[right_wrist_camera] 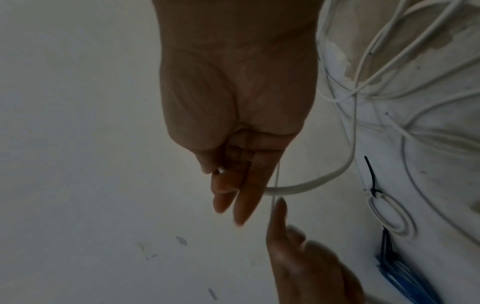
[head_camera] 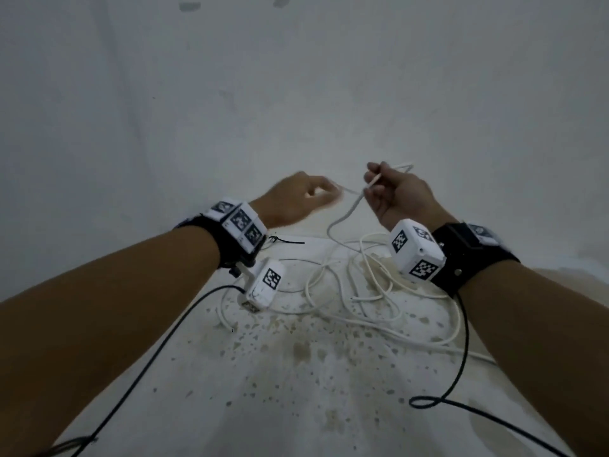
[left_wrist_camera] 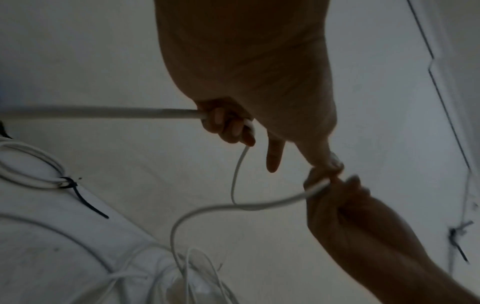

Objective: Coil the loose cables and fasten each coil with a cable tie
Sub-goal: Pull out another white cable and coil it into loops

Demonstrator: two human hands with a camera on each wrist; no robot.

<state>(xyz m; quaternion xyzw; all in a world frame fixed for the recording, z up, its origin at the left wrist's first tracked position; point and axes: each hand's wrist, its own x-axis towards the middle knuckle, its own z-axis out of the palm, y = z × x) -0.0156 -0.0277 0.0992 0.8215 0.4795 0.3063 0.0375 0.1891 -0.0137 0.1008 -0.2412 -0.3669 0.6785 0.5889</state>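
Black wrist straps (head_camera: 474, 249) carry white marker-printed camera cubes (head_camera: 416, 250), trailing black cables (head_camera: 463, 351).

The left hand (head_camera: 298, 197) is blurred in the head view, so its hold on the white cable (head_camera: 349, 214) cannot be read there. The stretch of cable inside the right hand (head_camera: 393, 192) is hidden by the curled fingers. In the right wrist view a blue bundle (right_wrist_camera: 405, 277) is cut off by the bottom edge, and the cable tangle (head_camera: 356, 285) is partly covered by the wrist cameras.
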